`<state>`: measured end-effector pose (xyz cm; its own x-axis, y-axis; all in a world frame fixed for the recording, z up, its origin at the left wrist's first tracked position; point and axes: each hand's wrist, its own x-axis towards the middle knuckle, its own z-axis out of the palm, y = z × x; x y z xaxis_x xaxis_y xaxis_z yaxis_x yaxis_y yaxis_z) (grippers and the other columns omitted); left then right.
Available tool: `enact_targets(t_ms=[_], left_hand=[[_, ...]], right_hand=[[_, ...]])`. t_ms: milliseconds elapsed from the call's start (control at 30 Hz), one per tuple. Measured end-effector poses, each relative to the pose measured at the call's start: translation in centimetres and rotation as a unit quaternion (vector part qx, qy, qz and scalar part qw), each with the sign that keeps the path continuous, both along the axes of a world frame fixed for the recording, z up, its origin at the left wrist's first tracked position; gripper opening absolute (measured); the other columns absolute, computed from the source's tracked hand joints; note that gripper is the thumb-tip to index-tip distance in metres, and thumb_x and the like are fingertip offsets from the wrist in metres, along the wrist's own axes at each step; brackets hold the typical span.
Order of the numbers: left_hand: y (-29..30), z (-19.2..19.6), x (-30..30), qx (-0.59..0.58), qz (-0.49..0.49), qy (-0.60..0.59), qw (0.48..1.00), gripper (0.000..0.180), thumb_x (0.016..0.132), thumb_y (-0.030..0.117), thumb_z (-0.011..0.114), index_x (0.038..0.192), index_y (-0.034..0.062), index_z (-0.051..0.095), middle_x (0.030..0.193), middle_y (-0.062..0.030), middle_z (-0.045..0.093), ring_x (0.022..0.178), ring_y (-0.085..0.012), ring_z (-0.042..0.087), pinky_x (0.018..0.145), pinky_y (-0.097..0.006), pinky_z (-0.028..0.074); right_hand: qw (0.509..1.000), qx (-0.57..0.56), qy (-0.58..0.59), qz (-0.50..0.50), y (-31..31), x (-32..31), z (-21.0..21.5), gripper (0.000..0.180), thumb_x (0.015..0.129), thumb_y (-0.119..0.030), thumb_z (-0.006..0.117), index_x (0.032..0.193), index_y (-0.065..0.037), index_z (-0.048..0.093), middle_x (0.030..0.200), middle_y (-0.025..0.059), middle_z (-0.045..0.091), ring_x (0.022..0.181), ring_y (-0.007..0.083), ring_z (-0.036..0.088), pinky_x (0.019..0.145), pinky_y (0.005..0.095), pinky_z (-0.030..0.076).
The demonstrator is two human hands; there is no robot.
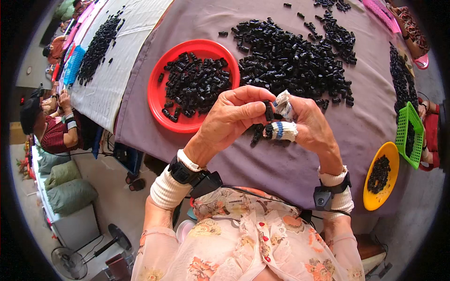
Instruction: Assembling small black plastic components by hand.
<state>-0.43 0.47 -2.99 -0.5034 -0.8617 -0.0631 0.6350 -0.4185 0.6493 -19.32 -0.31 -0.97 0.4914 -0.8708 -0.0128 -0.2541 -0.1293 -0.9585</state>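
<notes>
My left hand [233,117] pinches a small black plastic piece [268,111] between thumb and fingers. My right hand [307,124], with cloth wraps on two fingertips, holds another small black piece [269,130] against it. Both hands meet above the purple tablecloth [281,164], just in front of a big heap of black pieces [290,61]. A red plate [157,93] with several black pieces lies to the left of my hands.
A yellow bowl [391,187] of black pieces and a green basket [408,133] sit at the right. Another person [56,131] sits at the left by a white-covered table [117,56] with more black pieces. Sacks and a fan stand on the floor.
</notes>
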Motion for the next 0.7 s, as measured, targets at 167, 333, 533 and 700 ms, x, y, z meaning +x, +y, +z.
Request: enact_targets(t_ms=[167,333,533,700], left_hand=[[0.01,-0.25,0.08,0.001,-0.008,-0.008,1.000,0.023,0.085,0.008,0.057,0.107,-0.0011,0.056,0.094,-0.0093,0.063,0.087,-0.0150,0.061,0.080,-0.030,0.050],[-0.04,-0.37,0.02,0.001,-0.007,-0.015,1.000,0.023,0.085,0.008,0.056,0.107,-0.0014,0.056,0.098,-0.0108,0.062,0.089,-0.0160,0.061,0.081,-0.031,0.050],[-0.03,-0.33,-0.02,0.003,0.005,-0.040,0.999,0.022,0.085,0.008,0.057,0.105,-0.0018,0.057,0.097,-0.0100,0.062,0.086,-0.0148,0.061,0.077,-0.029,0.051],[-0.08,-0.33,0.05,-0.002,-0.007,-0.058,0.998,0.022,0.085,0.009,0.057,0.104,-0.0011,0.057,0.098,-0.0108,0.062,0.089,-0.0167,0.061,0.079,-0.033,0.051]], right_hand=[[0.999,0.001,0.032,0.017,-0.32,0.02,0.43,0.037,0.066,-0.030,0.073,0.080,-0.001,0.055,0.060,0.0085,0.053,0.051,0.0156,0.047,0.050,0.0306,0.039],[0.999,-0.012,0.046,0.025,-0.69,0.10,0.27,0.036,0.065,-0.030,0.071,0.079,-0.001,0.054,0.058,0.0102,0.051,0.050,0.0187,0.046,0.050,0.0318,0.040],[0.997,-0.030,0.048,0.044,-1.01,0.01,-0.13,0.038,0.064,-0.032,0.071,0.078,-0.001,0.054,0.056,0.0104,0.050,0.049,0.0186,0.045,0.050,0.0320,0.040],[0.997,-0.025,0.051,0.047,-0.93,0.04,-0.26,0.040,0.065,-0.034,0.072,0.078,-0.001,0.054,0.056,0.0085,0.050,0.049,0.0153,0.044,0.048,0.0306,0.039]])
